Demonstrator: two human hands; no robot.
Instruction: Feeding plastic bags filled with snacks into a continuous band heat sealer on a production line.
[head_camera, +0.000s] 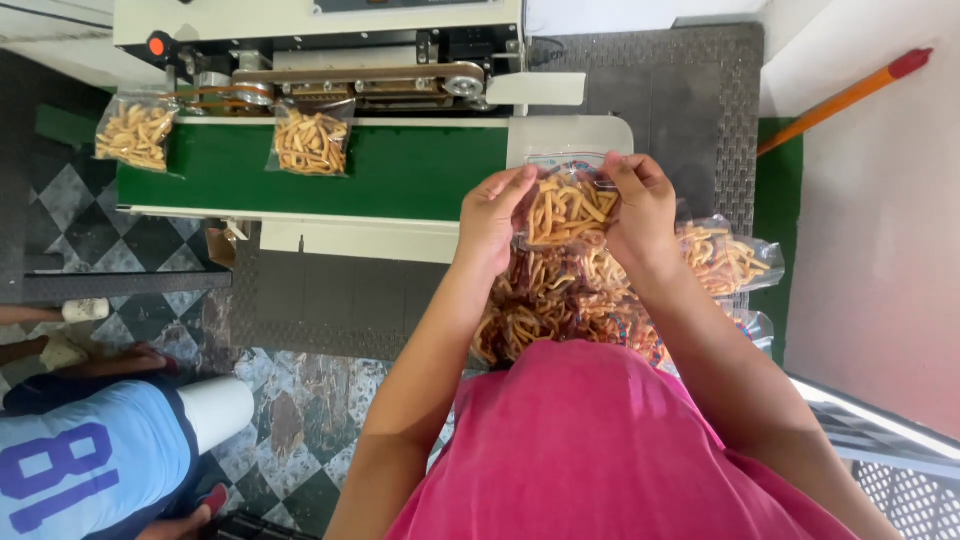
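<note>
Both my hands hold one clear plastic bag of orange-yellow fried snack sticks (567, 208) by its top edge. My left hand (495, 215) pinches the bag's left corner and my right hand (640, 205) pinches the right corner. The bag hangs just off the right end of the green conveyor belt (400, 170) of a sealing machine (330, 40). Two filled bags ride the belt under the sealing band, one bag (312, 140) at the middle and another bag (135, 132) at the left end. More filled bags (725, 262) lie piled in front of me.
A second person in a light blue shirt (90, 465) stands at the lower left on the checkered floor (300, 430). An orange stick with a red tip (845, 98) leans at the upper right. A metal rack (890, 445) edges the lower right.
</note>
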